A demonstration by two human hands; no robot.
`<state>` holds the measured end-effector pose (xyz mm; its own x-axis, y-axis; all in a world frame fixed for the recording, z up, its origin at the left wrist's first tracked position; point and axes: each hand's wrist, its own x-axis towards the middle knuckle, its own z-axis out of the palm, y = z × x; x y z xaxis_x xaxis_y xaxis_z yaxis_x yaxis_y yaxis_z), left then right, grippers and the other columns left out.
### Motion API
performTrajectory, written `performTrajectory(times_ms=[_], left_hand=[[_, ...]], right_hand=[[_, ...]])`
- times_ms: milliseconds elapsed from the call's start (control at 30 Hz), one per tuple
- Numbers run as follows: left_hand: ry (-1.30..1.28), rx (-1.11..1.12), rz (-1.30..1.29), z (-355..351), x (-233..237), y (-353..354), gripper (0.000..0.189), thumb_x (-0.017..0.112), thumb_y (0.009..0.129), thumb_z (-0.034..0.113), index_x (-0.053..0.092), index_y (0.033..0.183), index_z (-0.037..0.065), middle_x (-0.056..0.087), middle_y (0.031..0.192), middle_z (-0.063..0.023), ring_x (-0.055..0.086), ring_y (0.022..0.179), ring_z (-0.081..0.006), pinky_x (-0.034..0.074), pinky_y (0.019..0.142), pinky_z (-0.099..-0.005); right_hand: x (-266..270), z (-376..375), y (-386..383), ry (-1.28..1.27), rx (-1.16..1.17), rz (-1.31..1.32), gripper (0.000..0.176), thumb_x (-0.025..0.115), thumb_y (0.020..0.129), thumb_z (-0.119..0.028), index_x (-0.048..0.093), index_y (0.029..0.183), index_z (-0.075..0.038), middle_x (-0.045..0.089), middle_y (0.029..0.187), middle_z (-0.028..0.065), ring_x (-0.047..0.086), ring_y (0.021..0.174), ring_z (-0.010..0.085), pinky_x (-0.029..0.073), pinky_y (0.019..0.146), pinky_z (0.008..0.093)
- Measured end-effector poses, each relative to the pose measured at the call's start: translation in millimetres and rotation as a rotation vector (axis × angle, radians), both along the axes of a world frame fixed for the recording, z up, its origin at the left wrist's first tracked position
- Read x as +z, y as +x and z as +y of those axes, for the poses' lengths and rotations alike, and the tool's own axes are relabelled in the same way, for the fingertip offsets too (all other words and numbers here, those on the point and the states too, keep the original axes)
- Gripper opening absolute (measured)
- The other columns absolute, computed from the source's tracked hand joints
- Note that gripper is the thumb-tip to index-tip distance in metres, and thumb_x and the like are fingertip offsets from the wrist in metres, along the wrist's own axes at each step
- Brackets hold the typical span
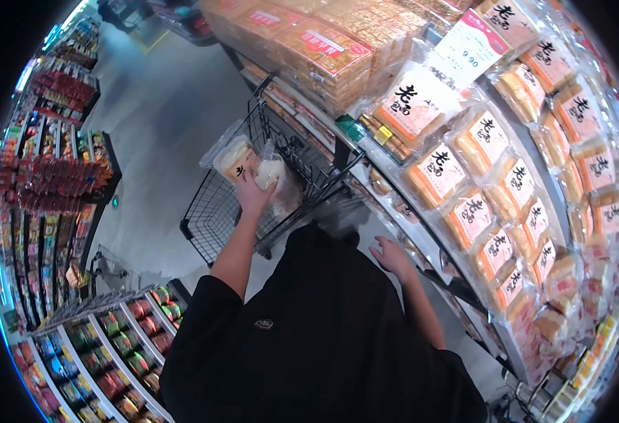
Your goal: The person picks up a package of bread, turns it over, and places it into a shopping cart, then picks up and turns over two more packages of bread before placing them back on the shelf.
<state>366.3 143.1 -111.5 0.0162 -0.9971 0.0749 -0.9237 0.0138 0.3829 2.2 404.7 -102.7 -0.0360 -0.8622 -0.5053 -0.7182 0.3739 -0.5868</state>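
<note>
My left hand (255, 192) is closed on a packaged loaf of bread (233, 156), which has clear wrapping and a pale label with dark characters. The loaf overlaps the black wire shopping cart (214, 220) in this view. Right against my fingers is a clear plastic bag (281, 185) with something whitish inside. My right hand (392, 255) hangs low beside the bread shelf, its fingers loosely apart and holding nothing. Nearest to it on the shelf are wrapped loaves (436, 175) with similar labels, set in rows.
Stacked boxed packages (316, 46) stand on the display beyond the cart. A price sign (470, 51) reading 9.90 rises among the loaves. Shelves of colourful packets (112, 338) line the left, with another cart (108, 264) near them. Grey floor (165, 120) runs along the aisle.
</note>
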Motion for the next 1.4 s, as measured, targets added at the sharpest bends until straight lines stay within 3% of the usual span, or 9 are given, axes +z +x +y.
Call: performTrajectory(times_ms=[67,167,300,433,533,667,900,1200,1400], left_hand=[[0.075,0.023,-0.059,-17,-6,1,0.106,0.084,0.065,0.048,0.030,0.148,0.009,0.047,0.137,-0.0251,0.051,0.123,-0.0417,0.045,0.101,-0.0470],[0.212,-0.101,-0.006,-49,-84,30,0.115,0.083,0.063,0.050,0.022,0.150,0.007,0.045,0.140,-0.0268,0.048,0.126,-0.0434,0.044,0.103,-0.0484],[0.241,-0.201,0.069,-57,-93,36,0.109,0.081,0.067,0.044,0.023,0.150,0.005,0.053,0.132,-0.0285,0.053,0.119,-0.0472,0.046,0.099,-0.0504],[0.296,-0.271,0.202,-62,-79,46,0.103,0.081,0.070,0.034,0.023,0.150,0.003,0.057,0.126,-0.0285,0.056,0.116,-0.0468,0.046,0.098,-0.0492],[0.298,-0.430,0.294,-64,-51,56,0.106,0.081,0.071,0.022,0.016,0.153,0.001,0.046,0.144,-0.0263,0.051,0.126,-0.0404,0.042,0.106,-0.0432],[0.242,-0.578,0.207,-75,-24,67,0.097,0.082,0.070,0.021,0.030,0.150,0.002,0.044,0.146,-0.0243,0.048,0.130,-0.0395,0.041,0.107,-0.0414],[0.379,-0.917,0.185,-98,141,69,0.081,0.081,0.069,0.019,0.047,0.140,0.005,0.057,0.134,-0.0184,0.054,0.124,-0.0365,0.044,0.104,-0.0409],[0.542,-1.487,0.264,-108,326,26,0.078,0.081,0.072,0.011,0.047,0.142,0.005,0.056,0.138,-0.0148,0.054,0.127,-0.0259,0.042,0.106,-0.0379],[0.488,-1.806,0.215,-76,365,-42,0.079,0.082,0.074,0.016,0.044,0.142,0.001,0.057,0.135,-0.0148,0.055,0.126,-0.0261,0.043,0.105,-0.0375]], right_hand=[[4,10,5,0.040,-0.058,0.012,0.056,0.059,0.093,-0.043,0.053,0.133,-0.004,0.062,0.120,0.0271,0.058,0.114,0.0426,0.047,0.097,0.0468],[4,25,22,0.096,-0.151,0.037,0.057,0.059,0.093,-0.042,0.053,0.134,-0.002,0.061,0.125,0.0243,0.060,0.116,0.0390,0.047,0.100,0.0426],[9,28,61,0.162,-0.227,0.077,0.058,0.058,0.093,-0.044,0.053,0.136,-0.005,0.061,0.127,0.0235,0.058,0.116,0.0398,0.047,0.100,0.0444],[24,15,103,0.085,-0.309,0.039,0.058,0.059,0.094,-0.042,0.051,0.137,-0.004,0.061,0.126,0.0236,0.060,0.114,0.0386,0.047,0.099,0.0428],[26,13,130,0.032,-0.391,0.018,0.056,0.060,0.094,-0.040,0.051,0.136,-0.004,0.061,0.125,0.0236,0.061,0.112,0.0394,0.049,0.097,0.0427],[19,23,158,0.031,-0.463,0.004,0.056,0.063,0.093,-0.037,0.051,0.136,-0.003,0.062,0.123,0.0231,0.061,0.113,0.0387,0.049,0.096,0.0428],[49,5,178,-0.117,-0.588,-0.101,0.069,0.072,0.087,-0.032,0.042,0.143,-0.007,0.065,0.118,0.0194,0.062,0.112,0.0339,0.050,0.095,0.0415],[153,-83,174,-0.753,-0.312,-0.258,0.122,0.093,0.062,-0.033,0.018,0.154,-0.002,0.042,0.147,0.0218,0.038,0.139,0.0333,0.033,0.113,0.0434],[203,-78,173,-0.678,-0.345,-0.497,0.147,0.097,0.052,-0.042,0.002,0.153,0.005,0.025,0.156,0.0221,0.026,0.145,0.0316,0.023,0.119,0.0422]])
